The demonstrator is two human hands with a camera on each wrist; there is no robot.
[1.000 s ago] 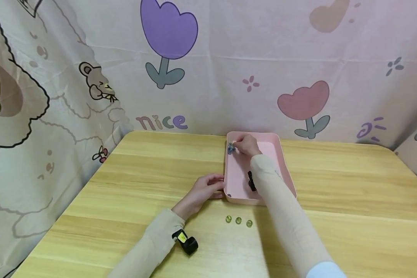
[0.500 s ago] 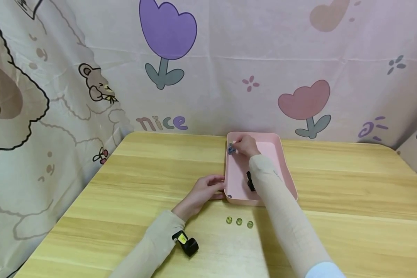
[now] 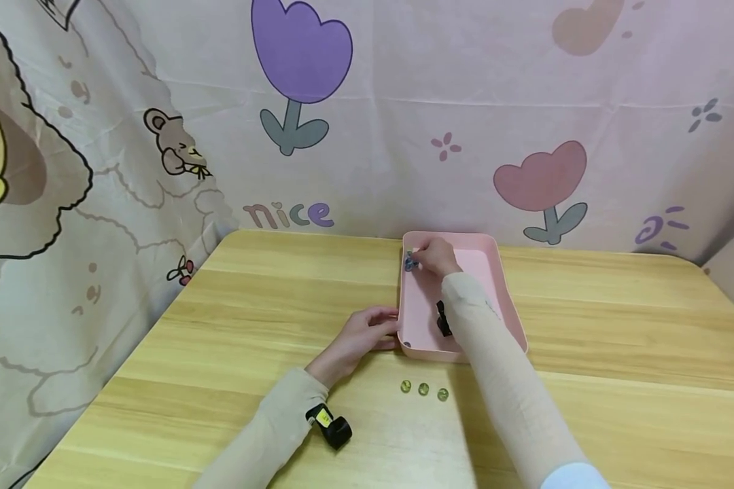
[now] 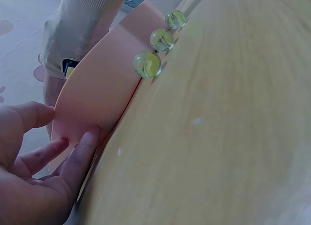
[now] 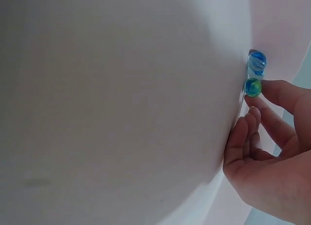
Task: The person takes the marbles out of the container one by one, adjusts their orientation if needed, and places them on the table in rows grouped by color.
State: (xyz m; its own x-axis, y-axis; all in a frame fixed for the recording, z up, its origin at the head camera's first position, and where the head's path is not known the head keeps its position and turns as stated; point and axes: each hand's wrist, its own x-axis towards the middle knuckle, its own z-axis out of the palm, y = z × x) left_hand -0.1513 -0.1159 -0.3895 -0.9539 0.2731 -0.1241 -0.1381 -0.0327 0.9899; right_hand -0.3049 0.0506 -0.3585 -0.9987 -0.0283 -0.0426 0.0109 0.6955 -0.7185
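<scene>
In the head view my right hand (image 3: 438,257) reaches into the far left corner of a shallow pink tray (image 3: 480,261). Its thumb and index finger pinch a blue-green glass marble (image 5: 253,87), seen close in the right wrist view, while the other fingers curl toward the palm. Right beside that one lies a blue marble (image 5: 257,63). My left hand (image 3: 361,335) rests on the table, its fingertips against the tray's left wall near the front corner. In the left wrist view those fingers are spread along the outer pink wall.
Three clear yellow-green marbles (image 3: 424,389) lie in a row on the wooden table (image 3: 269,285) in front of the tray. A small dark round thing (image 3: 407,343) sits in the tray's near left corner. A printed cloth (image 3: 379,156) hangs behind the table.
</scene>
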